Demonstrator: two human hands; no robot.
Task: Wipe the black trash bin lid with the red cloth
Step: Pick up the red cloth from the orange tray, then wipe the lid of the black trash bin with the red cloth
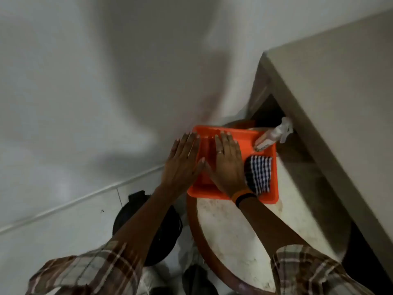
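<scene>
A folded red cloth (206, 154) lies in the left part of an orange tray (273, 194). Both my hands rest flat on it with fingers stretched out. My left hand (182, 162) covers the tray's left edge and my right hand (228, 165) is beside it, wearing a ring and an orange and black wristband. Neither hand grips anything. The black trash bin lid (169, 235) is on the floor at lower left, partly hidden under my left forearm.
The tray stands on a small round table (225, 233) with a pale top and brown rim. A blue-and-white checked cloth (258, 175) and a spray bottle (274, 135) lie in the tray. A beige counter (329, 107) rises at right; white wall behind.
</scene>
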